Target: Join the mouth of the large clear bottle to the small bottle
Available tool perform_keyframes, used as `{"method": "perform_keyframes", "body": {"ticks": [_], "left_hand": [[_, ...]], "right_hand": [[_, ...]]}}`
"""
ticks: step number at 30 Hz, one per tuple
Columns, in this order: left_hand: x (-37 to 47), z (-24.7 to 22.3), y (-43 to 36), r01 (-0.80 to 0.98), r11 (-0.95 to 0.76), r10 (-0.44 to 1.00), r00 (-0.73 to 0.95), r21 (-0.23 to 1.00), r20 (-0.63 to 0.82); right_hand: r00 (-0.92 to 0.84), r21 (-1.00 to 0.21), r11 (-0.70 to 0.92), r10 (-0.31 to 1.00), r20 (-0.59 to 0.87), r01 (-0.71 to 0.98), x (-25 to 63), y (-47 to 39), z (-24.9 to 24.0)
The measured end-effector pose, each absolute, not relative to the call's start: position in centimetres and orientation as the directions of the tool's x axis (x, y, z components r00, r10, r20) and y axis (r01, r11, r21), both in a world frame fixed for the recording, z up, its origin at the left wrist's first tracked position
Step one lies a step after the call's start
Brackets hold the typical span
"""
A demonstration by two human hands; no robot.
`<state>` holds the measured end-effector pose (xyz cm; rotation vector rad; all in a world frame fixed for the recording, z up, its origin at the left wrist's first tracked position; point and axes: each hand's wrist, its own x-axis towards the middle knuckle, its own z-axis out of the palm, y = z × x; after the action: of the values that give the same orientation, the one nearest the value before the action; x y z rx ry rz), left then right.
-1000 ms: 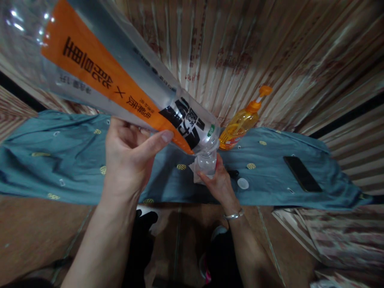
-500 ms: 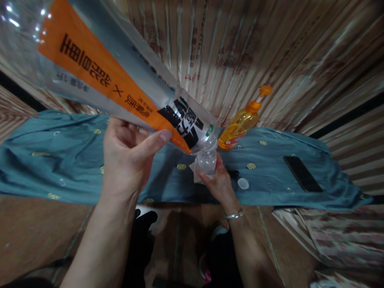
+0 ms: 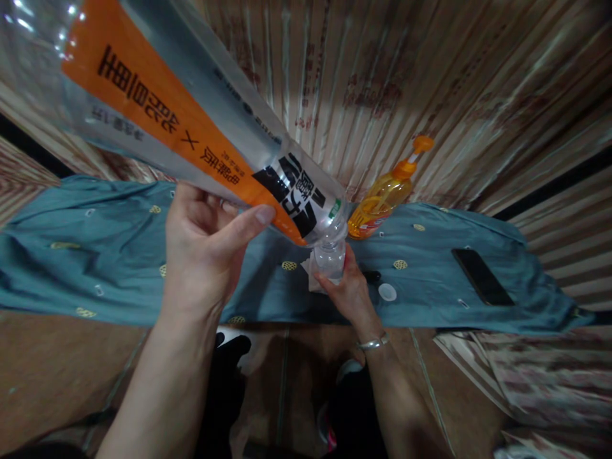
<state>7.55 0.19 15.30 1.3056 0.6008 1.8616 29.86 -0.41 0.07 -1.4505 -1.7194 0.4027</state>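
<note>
A large clear plastic bottle (image 3: 182, 127) with an orange and silver label is tilted, its neck pointing down to the right. My left hand (image 3: 205, 239) is closed around its underside, thumb along the label. Below the bottle's neck is a small clear container (image 3: 329, 260), with my right hand (image 3: 347, 284) wrapped around it. The two mouths meet or nearly meet; I cannot tell whether they touch. Something pale, like paper (image 3: 315, 284), shows behind the container. A round white lid (image 3: 387, 292) lies to the right of my right hand, near a small black object (image 3: 371, 276).
An orange pump bottle (image 3: 382, 197) with amber liquid stands at the back of the table. A dark phone (image 3: 482, 277) lies at the right on the teal cloth (image 3: 119, 255). Behind the table hangs a pleated beige curtain (image 3: 373, 83).
Almost nothing differs. The large bottle has shifted very slightly, and both hands keep their places.
</note>
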Motion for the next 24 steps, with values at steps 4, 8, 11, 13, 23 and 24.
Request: {"method": "perform_keyframes", "body": {"ticks": [4, 8, 11, 13, 23, 24], "left_hand": [[7.5, 15.24, 0.24, -0.302, -0.598, 0.8, -0.167, 0.742, 0.577], [7.76, 15.54, -0.02, -0.311, -0.587, 0.809, -0.178, 0.748, 0.561], [7.93, 15.7, -0.15, -0.32, -0.577, 0.816, -0.193, 0.751, 0.545], [7.95, 15.67, -0.1, -0.329, -0.576, 0.817, -0.199, 0.748, 0.541], [7.85, 15.58, 0.0, -0.315, -0.581, 0.813, -0.194, 0.75, 0.548], [7.84, 15.58, 0.02, -0.318, -0.58, 0.814, -0.193, 0.751, 0.547]], "right_hand": [[0.004, -0.693, 0.294, 0.919, 0.394, 0.658, 29.88, -0.42, 0.07], [0.008, -0.693, 0.291, 0.919, 0.394, 0.659, 29.9, -0.38, -0.07], [0.012, -0.696, 0.286, 0.921, 0.39, 0.658, 29.91, -0.37, -0.13], [0.013, -0.7, 0.283, 0.923, 0.386, 0.656, 29.91, -0.41, -0.08], [0.02, -0.693, 0.279, 0.921, 0.39, 0.664, 29.84, -0.33, -0.14], [0.02, -0.694, 0.281, 0.92, 0.391, 0.663, 29.84, -0.3, -0.2]]}}
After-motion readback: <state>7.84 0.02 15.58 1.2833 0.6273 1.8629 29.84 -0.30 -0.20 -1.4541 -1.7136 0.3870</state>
